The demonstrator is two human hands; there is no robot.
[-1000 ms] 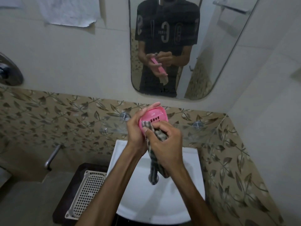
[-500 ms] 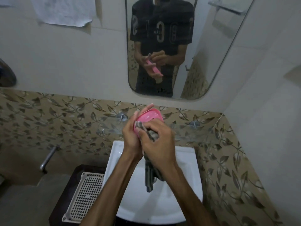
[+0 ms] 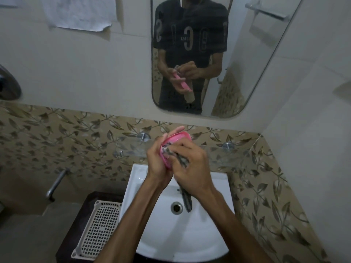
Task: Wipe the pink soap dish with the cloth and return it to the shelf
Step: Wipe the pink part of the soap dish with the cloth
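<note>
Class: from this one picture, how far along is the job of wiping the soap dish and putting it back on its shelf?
Done: the pink soap dish is off the glass shelf. In hand: the left hand holds it over the white basin while the right hand presses the striped cloth into it. Left: finishing the wipe and returning the dish to the shelf.

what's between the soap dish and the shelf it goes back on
Nothing visible. The left hand holds the dish just in front of the glass shelf, while the right hand presses the cloth into it. The shelf stretch behind the hands is hidden; the parts that show look bare.
</note>
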